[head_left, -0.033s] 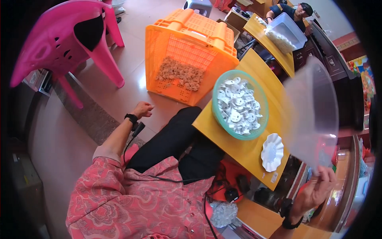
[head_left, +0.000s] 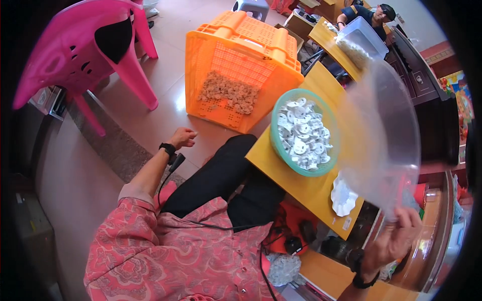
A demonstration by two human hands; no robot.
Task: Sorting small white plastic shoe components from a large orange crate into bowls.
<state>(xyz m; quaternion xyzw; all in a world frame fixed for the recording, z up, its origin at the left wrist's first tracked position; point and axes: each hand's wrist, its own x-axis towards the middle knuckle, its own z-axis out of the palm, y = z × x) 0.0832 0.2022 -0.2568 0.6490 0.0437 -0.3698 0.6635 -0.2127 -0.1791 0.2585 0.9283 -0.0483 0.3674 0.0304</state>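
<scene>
My right hand (head_left: 394, 233) pinches the lower corner of a large clear plastic bag (head_left: 384, 150), smeared by motion and held up over the table's right side. The bag looks flat, with nothing visible in it. My left hand (head_left: 184, 137) is in the air left of my knee, fingers loosely bent, holding nothing. Between the hands, a green plastic basket (head_left: 281, 158) full of white round plastic parts (head_left: 304, 133) stands on the yellow table (head_left: 271, 165). A white fluted dish (head_left: 344, 194) sits beside it, near the table's edge, partly behind the bag.
An orange crate (head_left: 201, 65) with small brownish pieces stands beyond my legs. A pink chair (head_left: 60, 65) is at the left. At the far right, a person (head_left: 369, 17) sits behind a translucent bin (head_left: 364, 37) on another yellow table. Clear bags (head_left: 283, 270) lie beside me.
The clear bag has swung slightly left, toward the basket and dish, with my right hand still gripping its corner. My left hand has barely moved.
</scene>
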